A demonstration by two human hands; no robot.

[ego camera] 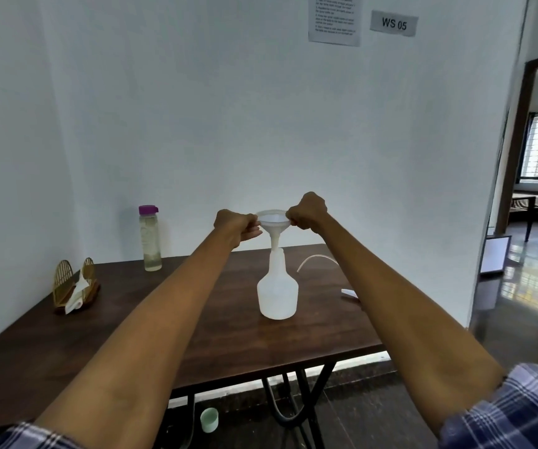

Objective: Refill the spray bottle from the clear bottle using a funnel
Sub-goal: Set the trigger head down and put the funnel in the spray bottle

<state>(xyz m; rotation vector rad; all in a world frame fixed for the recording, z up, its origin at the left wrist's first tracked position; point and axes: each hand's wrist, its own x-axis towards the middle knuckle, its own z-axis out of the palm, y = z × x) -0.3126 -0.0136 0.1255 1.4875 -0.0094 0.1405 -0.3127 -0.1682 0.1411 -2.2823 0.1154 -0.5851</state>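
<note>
A white translucent spray bottle (277,291) stands upright, with its top off, in the middle of the dark wooden table (131,322). A white funnel (273,225) sits with its spout at the bottle's neck. My left hand (236,225) pinches the funnel's rim on the left, and my right hand (308,211) pinches it on the right. The clear bottle (149,238), with a purple cap and pale liquid, stands upright at the back left, apart from both hands. The spray head's tube (317,261) curves behind my right forearm, with a white part (349,293) lying on the table.
A gold wire napkin holder (74,286) with white paper sits at the table's left edge. A wall is close behind the table. A pale green cup (209,419) lies on the floor under the table. An open doorway is at the right.
</note>
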